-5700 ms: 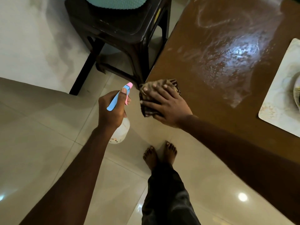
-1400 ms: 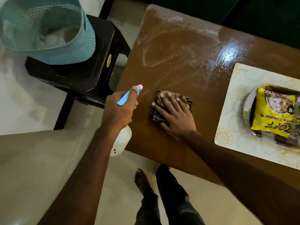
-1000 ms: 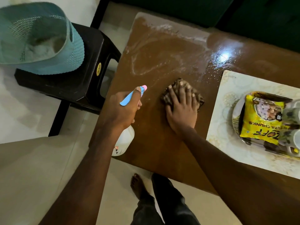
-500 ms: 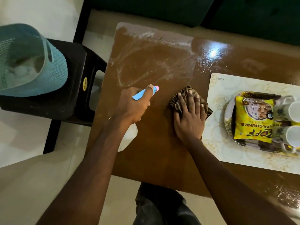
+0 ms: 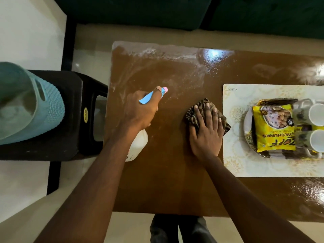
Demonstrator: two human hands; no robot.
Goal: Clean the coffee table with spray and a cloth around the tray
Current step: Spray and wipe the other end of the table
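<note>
Hidden or cut off: the spray bottle (image 5: 138, 144) lies mostly behind the left hand (image 5: 140, 109) and forearm, its label print too small to read; the cloth (image 5: 194, 116) is half covered by the right hand (image 5: 206, 134); two blurred mugs (image 5: 315, 114), the tray (image 5: 248, 137) and the counter (image 5: 166, 181) run off the right edge; the teal basket (image 5: 26, 106) runs off the left edge

Glossy brown coffee table (image 5: 166, 181), wet-streaked beyond the striped cloth (image 5: 194, 116); white plastic spray bottle (image 5: 138, 144); shiny foil packet (image 5: 273, 127).
</note>
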